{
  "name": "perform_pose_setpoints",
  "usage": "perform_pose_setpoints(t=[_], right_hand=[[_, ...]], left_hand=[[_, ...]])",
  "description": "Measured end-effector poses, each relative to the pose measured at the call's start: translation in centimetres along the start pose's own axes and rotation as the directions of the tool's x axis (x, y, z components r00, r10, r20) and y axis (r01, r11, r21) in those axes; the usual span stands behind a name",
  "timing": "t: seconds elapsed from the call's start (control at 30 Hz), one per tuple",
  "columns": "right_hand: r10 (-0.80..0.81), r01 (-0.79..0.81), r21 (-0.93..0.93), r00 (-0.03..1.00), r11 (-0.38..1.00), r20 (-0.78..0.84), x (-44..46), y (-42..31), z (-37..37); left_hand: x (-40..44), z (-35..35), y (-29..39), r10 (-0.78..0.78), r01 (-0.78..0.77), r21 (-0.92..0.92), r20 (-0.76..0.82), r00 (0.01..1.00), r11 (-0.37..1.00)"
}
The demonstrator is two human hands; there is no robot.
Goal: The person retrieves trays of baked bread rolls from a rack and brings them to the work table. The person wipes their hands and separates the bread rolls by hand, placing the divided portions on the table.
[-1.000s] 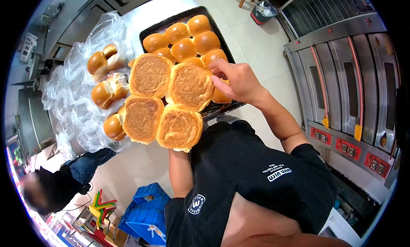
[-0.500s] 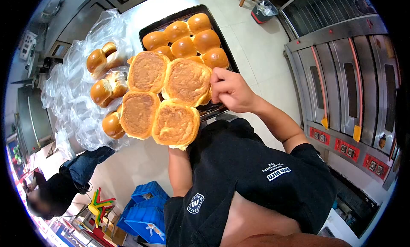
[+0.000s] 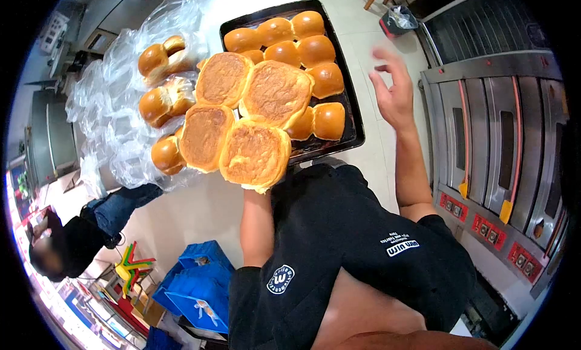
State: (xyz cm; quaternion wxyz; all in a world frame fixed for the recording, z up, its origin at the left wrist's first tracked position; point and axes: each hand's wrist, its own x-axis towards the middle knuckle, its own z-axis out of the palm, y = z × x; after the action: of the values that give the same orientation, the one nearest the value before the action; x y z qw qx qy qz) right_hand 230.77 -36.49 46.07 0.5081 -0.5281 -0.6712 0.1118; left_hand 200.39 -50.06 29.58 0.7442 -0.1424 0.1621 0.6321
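A joined slab of bread rolls (image 3: 247, 117), several pieces with flat browned bases facing up, lies across the near left part of the black baking tray (image 3: 354, 135). My left hand is hidden under this slab and holds it from below; only my left forearm (image 3: 257, 229) shows. Glossy golden rolls (image 3: 296, 52) stand in the tray beyond and beside it. To the right of the tray, my right hand (image 3: 396, 92) is raised in the air, open and touching nothing. Its fingers are apart and slightly blurred.
Clear plastic bags (image 3: 130, 108) cover the table's left side, with bagged rolls (image 3: 154, 106) among them. Steel ovens (image 3: 484, 132) stand at right. A dark bin (image 3: 397, 22) is at the back. Another person (image 3: 72, 241) is at far left, near blue crates (image 3: 193, 289).
My right hand has let go of the slab's right edge and moved right, its fingers opening. More rolls in the tray have come into view.
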Motion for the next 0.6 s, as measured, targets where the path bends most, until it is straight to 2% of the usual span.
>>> perform_pose_setpoints(t=[0.03,0.07,0.13,0.17,0.23,0.27,0.3,0.33,0.4,0.47,0.5,0.53,0.6], right_hand=[[0.033,-0.030,0.058,0.998,0.998,-0.058,0.3,0.1,-0.1],[0.078,-0.065,0.126,0.992,0.990,-0.095,0.1,-0.3,-0.1],[0.164,-0.157,0.239,0.986,0.958,-0.009,-0.1,0.9,-0.4],[0.207,-0.232,0.262,0.971,0.937,0.120,-1.6,3.7,-1.7],[0.283,-0.338,0.449,0.941,0.827,0.185,-3.4,4.8,-0.8],[0.278,-0.310,0.472,0.950,0.825,0.139,-3.0,2.7,0.4],[0.277,-0.284,0.489,0.957,0.825,0.087,-2.5,-0.3,1.3],[0.277,-0.255,0.505,0.960,0.825,0.032,-2.5,-2.2,1.5],[0.158,-0.254,0.434,0.957,0.865,0.244,-4.3,-2.8,1.5],[-0.144,0.021,0.353,0.935,0.935,0.324,-5.6,-4.1,2.3],[-0.208,0.074,0.372,0.919,0.925,0.334,-6.2,-5.1,2.9],[-0.271,0.126,0.390,0.899,0.912,0.344,-6.6,-6.0,3.6],[-0.233,0.078,0.399,0.905,0.913,0.355,-7.2,-7.5,4.7]], left_hand=[[0.0,-0.1,0.0,-0.048,0.050,-0.059,0.023,0.999,0.997],[-0.2,0.3,0.2,-0.026,0.030,-0.063,0.063,0.998,0.998],[0.0,2.1,0.8,0.033,-0.022,-0.070,0.160,0.987,0.997],[-0.2,2.9,0.9,0.060,-0.045,-0.077,0.201,0.978,0.996],[-0.8,4.0,0.3,0.093,-0.069,-0.096,0.273,0.957,0.993],[-0.7,4.0,-0.2,0.100,-0.069,-0.108,0.313,0.944,0.992],[-0.2,2.1,0.0,0.068,-0.068,-0.006,0.097,0.993,0.998],[0.0,2.9,-0.4,0.143,-0.162,0.080,0.209,0.967,0.984],[0.6,4.1,-0.7,0.245,-0.330,0.183,0.372,0.895,0.926],[1.1,4.5,-0.7,0.252,-0.353,0.215,0.388,0.887,0.911],[1.3,4.6,-0.6,0.251,-0.354,0.223,0.386,0.888,0.908],[1.5,4.7,-0.6,0.253,-0.356,0.226,0.384,0.888,0.907],[1.8,4.7,-0.6,0.253,-0.355,0.233,0.376,0.891,0.905]])
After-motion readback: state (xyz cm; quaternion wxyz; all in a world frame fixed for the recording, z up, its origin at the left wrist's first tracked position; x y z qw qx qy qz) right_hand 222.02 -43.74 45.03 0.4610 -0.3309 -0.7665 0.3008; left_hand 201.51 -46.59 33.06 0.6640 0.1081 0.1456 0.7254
